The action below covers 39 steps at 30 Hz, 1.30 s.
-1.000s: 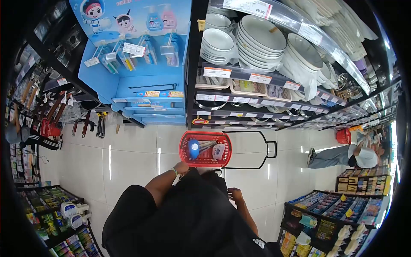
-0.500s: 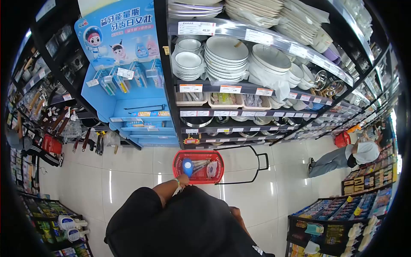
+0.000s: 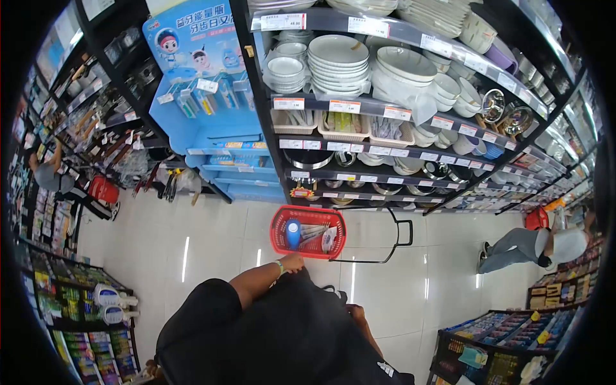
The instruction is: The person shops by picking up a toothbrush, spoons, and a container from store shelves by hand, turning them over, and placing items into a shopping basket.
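Red basket [image 3: 278, 233] just beyond left grip [image 3: 293, 262]

Glossy pale tiled floor [image 3: 221, 247], streaked by light reflections [image 3: 186, 260]; black shelving [image 3: 372, 109] ahead, blue display stand [image 3: 224, 131] alongside.

Red basket [image 3: 276, 232], blue bottle [image 3: 293, 235], white plates [image 3: 337, 67]

The basket has red, pierced-pattern walls and a black handle [image 3: 410, 232]. Near its left edge, the bottle is blue with a pale round patch; toward its right edge sits a whitish packet [image 3: 329, 239]. The floor [image 3: 218, 231] is off-white, crossed by thin grey seams and bright streaks. The display stand [image 3: 181, 133] is light blue, with cartoon figures and darker blue lettering along its top edge. On the dark shelf [image 3: 260, 77], the plates show thin grey rims; price tags [image 3: 344, 106] along its front edge are white and orange-red. The wearer's shirt [image 3: 256, 333] is black with a white logo [image 3: 386, 369].
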Tool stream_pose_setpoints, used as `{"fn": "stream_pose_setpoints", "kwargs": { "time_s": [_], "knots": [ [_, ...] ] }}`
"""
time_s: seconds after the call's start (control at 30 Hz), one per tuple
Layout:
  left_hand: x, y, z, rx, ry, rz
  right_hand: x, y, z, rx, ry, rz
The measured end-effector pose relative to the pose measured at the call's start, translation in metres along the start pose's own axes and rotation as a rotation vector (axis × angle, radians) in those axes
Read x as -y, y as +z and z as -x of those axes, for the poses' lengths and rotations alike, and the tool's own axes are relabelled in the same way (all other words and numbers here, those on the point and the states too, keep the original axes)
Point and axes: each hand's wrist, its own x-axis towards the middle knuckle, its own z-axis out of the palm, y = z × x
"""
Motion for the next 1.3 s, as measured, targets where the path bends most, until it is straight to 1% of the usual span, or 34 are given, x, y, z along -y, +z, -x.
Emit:
{"fn": "stream_pose_setpoints", "kwargs": {
  "time_s": [0.03, 0.07, 0.13, 0.17, 0.2, 0.27, 0.3, 0.37, 0.4, 0.47, 0.53, 0.57, 0.6, 0.63, 0.77, 0.83, 1.0, 1.07, 1.13, 1.17, 1.23, 1.27, 1.3],
  "knots": [
    [0.003, 0.005, 0.01, -0.038, -0.036, 0.032, -0.004, -0.001, -0.001, -0.017, 0.038, -0.091],
    [0.009, 0.009, 0.017, -0.064, -0.047, 0.042, -0.048, -0.009, -0.02, -0.001, 0.044, -0.096],
    [0.032, 0.019, 0.037, -0.13, -0.055, 0.082, -0.116, -0.015, -0.061, 0.163, -0.003, 0.106],
    [0.036, 0.027, 0.056, -0.224, -0.1, 0.122, -0.069, -0.022, -0.034, 0.178, 0.012, 0.085],
    [0.064, 0.034, 0.056, -0.221, -0.115, 0.115, -0.005, -0.016, -0.001, -0.07, 0.48, -0.363],
    [0.134, 0.039, 0.039, -0.173, 0.556, -1.139, 0.013, -0.027, 0.007, -0.077, 0.461, -0.354],
    [0.153, 0.041, 0.039, -0.179, 0.556, -1.135, 0.019, -0.031, 0.008, -0.07, 0.451, -0.371],
    [0.174, 0.054, 0.057, -0.263, 0.507, -0.962, 0.011, -0.034, 0.005, -0.073, 0.436, -0.391],
    [0.182, 0.064, 0.06, -0.253, 0.495, -0.954, 0.005, -0.037, 0.004, -0.029, 0.408, -0.459],
    [0.152, 0.07, 0.082, -0.205, -0.053, -0.343, -0.006, -0.037, -0.003, -0.03, 0.432, -0.351],
    [0.137, 0.077, 0.091, -0.19, -0.036, -0.36, -0.008, -0.037, -0.005, 0.002, 0.491, -0.271],
    [0.133, 0.08, 0.094, -0.27, 0.075, -0.426, -0.011, -0.037, -0.006, 0.032, 0.486, -0.259],
    [0.127, 0.084, 0.095, -0.35, 0.189, -0.49, -0.013, -0.036, -0.008, 0.011, 0.479, -0.283],
    [0.105, 0.086, 0.102, -0.344, 0.012, -0.263, -0.01, -0.036, -0.007, 0.01, 0.465, -0.283],
    [0.092, 0.088, 0.103, -0.328, 0.057, -0.251, 0.006, -0.035, -0.004, 0.013, 0.435, -0.331],
    [0.088, 0.086, 0.097, -0.267, 0.088, -0.364, 0.009, -0.034, -0.003, 0.006, 0.433, -0.335],
    [0.079, 0.084, 0.074, -0.225, 0.095, -0.327, 0.005, -0.042, 0.005, -0.033, 0.456, -0.351],
    [0.073, 0.079, 0.053, -0.199, 0.105, -0.318, 0.003, -0.049, 0.014, -0.056, 0.467, -0.374],
    [0.062, 0.075, 0.024, -0.124, 0.186, -0.458, 0.002, -0.059, 0.025, -0.113, 0.45, -0.416],
    [0.059, 0.074, 0.004, -0.11, 0.209, -0.461, -0.007, -0.065, 0.028, -0.139, 0.442, -0.496],
    [0.055, 0.069, -0.043, 0.098, 0.454, -1.033, -0.003, -0.076, 0.044, -0.197, 0.44, -0.539],
    [0.044, 0.07, -0.064, 0.096, 0.475, -1.032, -0.004, -0.08, 0.051, -0.217, 0.442, -0.573],
    [0.032, 0.071, -0.086, 0.112, 0.524, -1.179, -0.004, -0.084, 0.056, -0.257, 0.466, -0.608]
  ]
}}
